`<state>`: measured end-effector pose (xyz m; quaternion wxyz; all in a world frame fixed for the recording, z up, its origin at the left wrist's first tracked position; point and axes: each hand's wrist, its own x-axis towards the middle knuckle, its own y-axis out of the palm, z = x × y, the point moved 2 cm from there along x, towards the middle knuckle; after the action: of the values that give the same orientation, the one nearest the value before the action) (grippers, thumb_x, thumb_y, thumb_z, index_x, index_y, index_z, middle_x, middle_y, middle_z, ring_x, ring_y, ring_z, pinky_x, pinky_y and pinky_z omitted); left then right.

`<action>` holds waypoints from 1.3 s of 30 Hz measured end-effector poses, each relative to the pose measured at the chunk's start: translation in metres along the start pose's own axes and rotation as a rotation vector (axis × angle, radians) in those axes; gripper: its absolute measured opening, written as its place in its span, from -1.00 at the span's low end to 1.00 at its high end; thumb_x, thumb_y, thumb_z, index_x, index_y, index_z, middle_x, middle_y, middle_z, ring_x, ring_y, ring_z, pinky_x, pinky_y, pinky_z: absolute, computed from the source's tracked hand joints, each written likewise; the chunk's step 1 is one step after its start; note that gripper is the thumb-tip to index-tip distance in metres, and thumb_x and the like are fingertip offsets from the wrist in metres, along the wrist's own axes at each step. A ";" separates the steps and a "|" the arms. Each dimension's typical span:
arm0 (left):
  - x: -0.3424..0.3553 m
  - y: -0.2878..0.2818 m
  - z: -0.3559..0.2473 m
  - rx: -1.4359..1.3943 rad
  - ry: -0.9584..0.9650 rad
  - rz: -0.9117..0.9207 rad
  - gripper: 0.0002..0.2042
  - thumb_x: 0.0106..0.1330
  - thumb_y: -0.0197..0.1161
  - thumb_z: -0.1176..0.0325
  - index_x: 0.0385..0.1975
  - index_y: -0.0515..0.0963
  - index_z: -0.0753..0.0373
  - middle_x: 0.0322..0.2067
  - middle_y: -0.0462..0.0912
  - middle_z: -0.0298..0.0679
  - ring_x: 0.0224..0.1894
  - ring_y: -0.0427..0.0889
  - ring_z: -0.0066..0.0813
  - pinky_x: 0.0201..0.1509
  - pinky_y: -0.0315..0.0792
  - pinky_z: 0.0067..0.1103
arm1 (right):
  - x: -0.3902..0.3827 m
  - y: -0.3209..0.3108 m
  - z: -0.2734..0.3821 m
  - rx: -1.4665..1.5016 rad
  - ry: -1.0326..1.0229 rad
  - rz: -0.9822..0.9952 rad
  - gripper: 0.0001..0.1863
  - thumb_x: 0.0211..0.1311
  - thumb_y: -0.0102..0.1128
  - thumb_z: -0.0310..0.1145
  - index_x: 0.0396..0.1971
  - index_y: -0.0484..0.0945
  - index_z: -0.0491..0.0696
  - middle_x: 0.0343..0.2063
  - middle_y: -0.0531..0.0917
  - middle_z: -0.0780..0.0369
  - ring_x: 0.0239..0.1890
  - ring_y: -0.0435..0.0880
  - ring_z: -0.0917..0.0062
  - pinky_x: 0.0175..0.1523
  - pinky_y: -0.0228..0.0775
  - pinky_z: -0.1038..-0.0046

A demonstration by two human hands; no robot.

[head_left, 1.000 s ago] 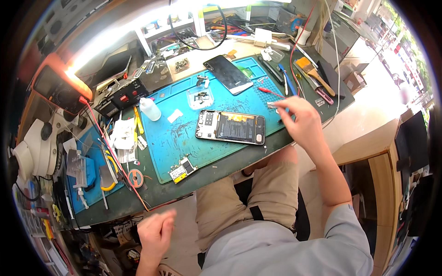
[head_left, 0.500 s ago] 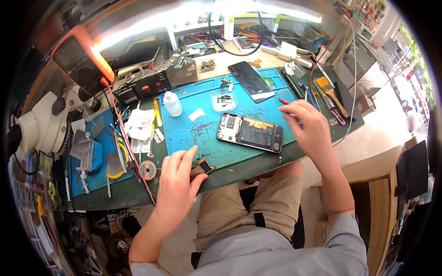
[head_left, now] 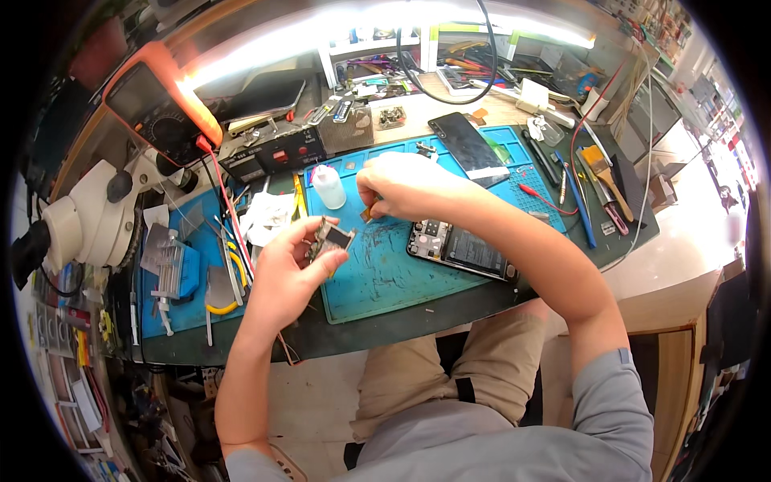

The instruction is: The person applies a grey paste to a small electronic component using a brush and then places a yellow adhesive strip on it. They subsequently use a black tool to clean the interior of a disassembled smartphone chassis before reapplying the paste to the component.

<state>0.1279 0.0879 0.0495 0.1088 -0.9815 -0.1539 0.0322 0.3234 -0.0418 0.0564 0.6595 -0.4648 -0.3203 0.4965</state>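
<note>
My left hand [head_left: 285, 269] grips a small phone circuit board [head_left: 334, 234] between thumb and fingers, raised above the near left part of the blue work mat [head_left: 365, 293]. Over the mat's middle, my right hand [head_left: 393, 186] is closed in a pinch. A small orange-brown piece [head_left: 367, 214] shows at its fingertips; its kind cannot be made out. Under my right forearm lies an opened phone [head_left: 474, 253], its inside facing up and partly covered by the arm. A white plastic bottle [head_left: 328, 188] stands just beyond the circuit board.
A dark phone panel [head_left: 468, 145] lies at the mat's far side. Farther right are a red probe [head_left: 534, 193], a brush [head_left: 601, 163] and other hand tools. An orange multimeter [head_left: 165, 108] and a microscope [head_left: 96, 213] stand at left, near a blue clamp [head_left: 178, 269].
My right hand has crossed leftward from beyond the opened phone to the mat's middle and closed around a small piece. The left hand has lifted the circuit board. The view has shifted slightly.
</note>
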 end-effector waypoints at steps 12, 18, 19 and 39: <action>0.058 0.040 -0.008 -0.288 -0.127 0.208 -0.62 0.49 0.32 0.40 0.22 0.42 0.33 -0.03 0.76 -0.14 -0.12 0.72 -0.53 -0.13 0.60 -0.58 | -0.059 -0.020 -0.049 0.861 0.123 -0.339 -0.79 0.39 0.35 -0.51 -0.05 0.71 -0.25 -0.25 0.79 0.25 -0.25 0.71 0.68 -0.10 0.60 0.55; 0.060 0.051 -0.002 -0.254 -0.143 0.192 -0.59 0.49 0.30 0.41 0.27 0.40 0.32 0.00 0.76 -0.09 -0.09 0.73 -0.54 -0.11 0.61 -0.59 | -0.069 -0.016 -0.043 0.949 0.178 -0.333 -0.80 0.37 0.34 -0.48 -0.07 0.75 -0.22 -0.32 0.80 0.24 -0.31 0.71 0.68 -0.17 0.57 0.56; 0.059 0.051 -0.001 -0.247 -0.138 0.188 -0.59 0.50 0.30 0.41 0.27 0.39 0.32 0.00 0.76 -0.08 -0.09 0.73 -0.54 -0.11 0.61 -0.59 | -0.069 -0.015 -0.042 0.948 0.177 -0.341 -0.80 0.36 0.34 -0.48 -0.09 0.76 -0.21 -0.34 0.81 0.23 -0.32 0.72 0.66 -0.17 0.57 0.54; 0.045 0.051 0.010 -0.088 0.041 0.024 -0.85 0.44 0.39 0.37 -0.15 0.68 0.31 -0.30 0.71 -0.38 -0.37 0.58 -0.73 -0.31 0.45 -0.70 | -0.070 0.006 -0.013 0.615 -0.116 -0.458 -0.88 0.31 0.37 -0.48 -0.21 0.74 -0.17 -0.37 0.74 0.15 -0.28 0.78 0.42 -0.18 0.60 0.43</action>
<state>0.1844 0.0563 0.0270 0.0685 -0.9876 -0.1413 0.0064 0.3122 -0.1118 0.0489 0.8427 -0.1329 -0.2885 0.4348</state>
